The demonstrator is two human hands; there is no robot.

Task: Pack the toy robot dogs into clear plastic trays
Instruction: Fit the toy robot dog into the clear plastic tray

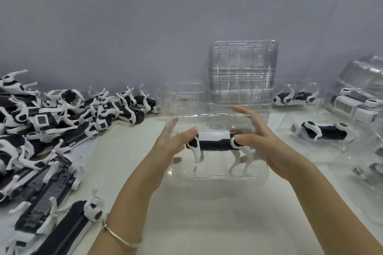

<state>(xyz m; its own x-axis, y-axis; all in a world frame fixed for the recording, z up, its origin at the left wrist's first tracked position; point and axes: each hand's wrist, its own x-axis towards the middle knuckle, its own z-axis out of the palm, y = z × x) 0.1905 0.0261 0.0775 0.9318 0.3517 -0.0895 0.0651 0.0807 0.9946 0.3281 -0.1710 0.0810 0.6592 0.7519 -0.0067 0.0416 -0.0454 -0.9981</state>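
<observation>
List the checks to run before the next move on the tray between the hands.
1. Toy dog inside the clear tray: ok, body lies across it.
2. Left hand and right hand on opposite sides of the tray: ok, fingers straight.
3. Dog's legs seated in their moulded pockets: cannot tell, the plastic glares.
4. Tray snapped closed: cannot tell, no seam shows.
5. Stack of empty trays behind: ok.
6. Pile of loose dogs on the person's left: ok, more to pack.
</observation>
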